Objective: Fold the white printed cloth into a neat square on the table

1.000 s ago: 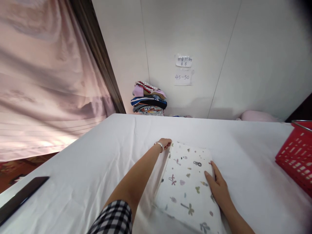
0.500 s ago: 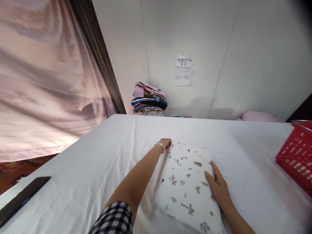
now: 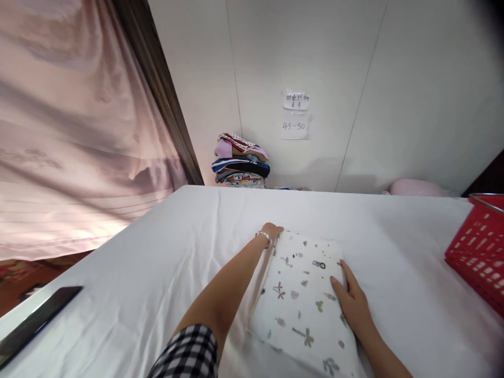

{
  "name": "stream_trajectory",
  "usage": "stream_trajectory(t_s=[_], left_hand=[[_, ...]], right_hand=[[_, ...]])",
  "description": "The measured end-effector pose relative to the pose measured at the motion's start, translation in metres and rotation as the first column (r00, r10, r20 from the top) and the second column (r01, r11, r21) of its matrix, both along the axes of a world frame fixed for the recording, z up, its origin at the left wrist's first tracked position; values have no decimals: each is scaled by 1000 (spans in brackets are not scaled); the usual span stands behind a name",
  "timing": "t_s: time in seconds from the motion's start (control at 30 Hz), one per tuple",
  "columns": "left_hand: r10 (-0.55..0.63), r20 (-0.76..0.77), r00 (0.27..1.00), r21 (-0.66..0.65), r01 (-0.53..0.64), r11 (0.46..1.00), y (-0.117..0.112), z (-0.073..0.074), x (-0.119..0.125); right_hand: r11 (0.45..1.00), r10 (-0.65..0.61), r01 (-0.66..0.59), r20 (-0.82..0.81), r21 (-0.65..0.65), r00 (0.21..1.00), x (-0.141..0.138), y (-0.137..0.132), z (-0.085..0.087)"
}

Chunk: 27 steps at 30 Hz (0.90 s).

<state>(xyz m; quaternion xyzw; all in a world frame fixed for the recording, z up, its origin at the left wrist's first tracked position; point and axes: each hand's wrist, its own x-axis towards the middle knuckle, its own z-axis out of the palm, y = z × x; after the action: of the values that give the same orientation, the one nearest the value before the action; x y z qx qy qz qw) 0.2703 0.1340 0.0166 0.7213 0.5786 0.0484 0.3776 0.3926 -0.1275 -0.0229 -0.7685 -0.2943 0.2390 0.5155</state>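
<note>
A white folded cloth (image 3: pixel 299 294), printed with small plants and animals, lies flat in front of me. At its far left corner is my left hand (image 3: pixel 271 230), closed on the edge, the thumb over the corner and the other fingers mostly hidden. My right hand (image 3: pixel 354 302) rests along the cloth's right side. Its thumb lies on top and its index finger stretches along the edge, the two apart; the remaining fingers are out of sight.
A white-covered table (image 3: pixel 189 236) carries a dark flat object (image 3: pixel 37 320) at left and a red basket (image 3: pixel 478 247) at right. Behind it stand a stack of folded fabrics (image 3: pixel 241 163) and a wall with paper notes (image 3: pixel 296 126). A pink curtain (image 3: pixel 79 131) hangs left.
My left hand has shifted slightly right onto the cloth's far left corner, its thumb now over the edge. My right hand and the cloth have stayed almost still.
</note>
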Motion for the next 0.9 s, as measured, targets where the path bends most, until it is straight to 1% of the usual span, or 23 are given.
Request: stream_trajectory(t_s=[0.2,0.37,0.53,0.7,0.9], left_hand=[[-61,-42,997,16,61,998,-6,0,-1],[-78,-88,993,52,83,995,-8,3,0],[-68,-151,986,105,84,991,-12,10,-3],[-38,-188,981,168,71,983,-18,17,-3],[-105,-206,973,176,142,974,-22,19,0]], right_hand=[[1000,2,-2,10,25,1000,0,0,-1],[1000,-3,3,3,5,1000,0,0,-3],[1000,8,-8,13,24,1000,1,1,-5],[1000,6,-6,-4,14,1000,1,0,-3],[1000,8,-9,12,17,1000,1,1,-5]])
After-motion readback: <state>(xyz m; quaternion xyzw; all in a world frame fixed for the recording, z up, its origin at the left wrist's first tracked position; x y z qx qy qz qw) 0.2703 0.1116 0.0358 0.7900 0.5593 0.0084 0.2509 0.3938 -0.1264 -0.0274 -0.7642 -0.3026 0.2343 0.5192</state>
